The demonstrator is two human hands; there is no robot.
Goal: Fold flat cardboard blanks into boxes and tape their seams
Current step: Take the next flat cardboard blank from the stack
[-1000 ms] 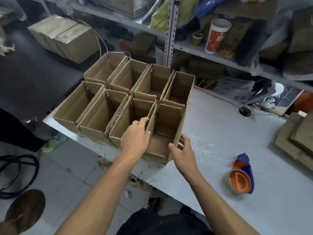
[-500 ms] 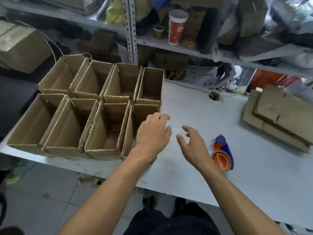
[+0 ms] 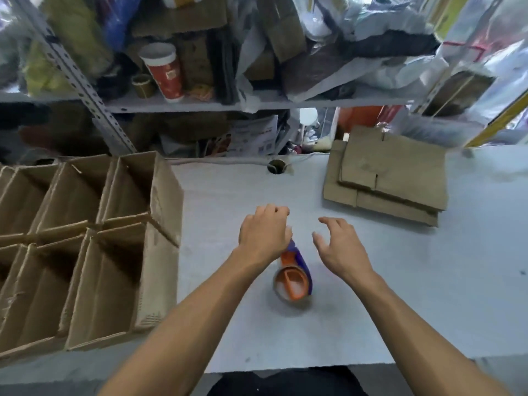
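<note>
Several folded open-topped cardboard boxes stand packed together on the left of the white table. A stack of flat cardboard blanks lies at the back right. An orange and purple tape dispenser lies on the table between my arms. My left hand hovers over the table with loosely curled fingers, holding nothing, its wrist covering the dispenser's top. My right hand is spread and empty just right of the dispenser, short of the blanks.
A cluttered metal shelf runs behind the table, holding a red and white cup, a small tape roll, bags and cardboard. A cable hole sits at the table's back edge.
Both hands left the nearest box and moved right across the table past the tape dispenser. My view swung right, so the blanks now lie just ahead of my right hand.
</note>
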